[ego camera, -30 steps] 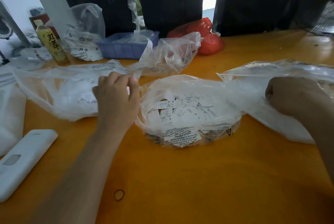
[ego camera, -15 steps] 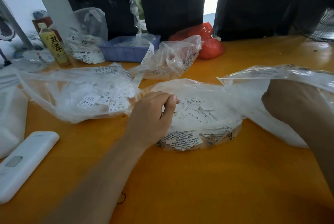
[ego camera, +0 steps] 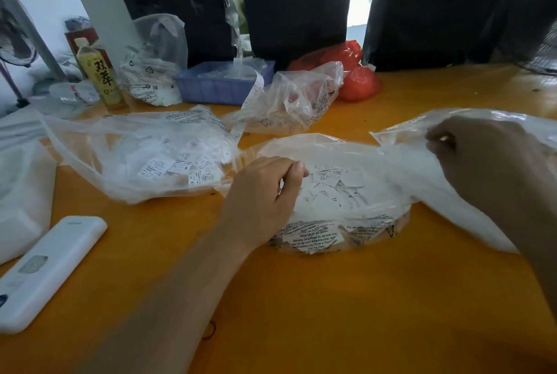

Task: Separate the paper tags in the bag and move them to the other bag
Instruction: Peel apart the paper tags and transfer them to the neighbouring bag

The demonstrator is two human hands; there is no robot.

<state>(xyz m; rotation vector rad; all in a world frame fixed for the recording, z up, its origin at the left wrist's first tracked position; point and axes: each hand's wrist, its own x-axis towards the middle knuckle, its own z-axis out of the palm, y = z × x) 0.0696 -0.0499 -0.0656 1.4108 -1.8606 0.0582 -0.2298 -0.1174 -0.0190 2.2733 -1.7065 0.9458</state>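
Moved: since a second ago my left hand [ego camera: 265,198] has crossed from the left bag [ego camera: 129,156] to the open middle bag [ego camera: 337,235]; my right hand [ego camera: 482,162] has lifted a little, plastic with it
Left hand: fingers curled, thumb against forefinger, set at the near left edge of the middle bag's mouth; I cannot tell whether it pinches a tag or only the film
Right hand: fingers curled round the rim of the right bag [ego camera: 452,208], holding it up off the table [ego camera: 331,313]
Paper tags [ego camera: 331,189]: a loose white heap inside the middle bag, just right of my left fingertips, between my two hands; well left of my right hand
Left bag: lying on its side just beyond my left wrist, more printed tags showing through its film
Table: orange; a white phone [ego camera: 45,271] lies near my left forearm
Far edge: a bottle [ego camera: 98,75], a blue tray [ego camera: 223,84], a red bag [ego camera: 352,75]
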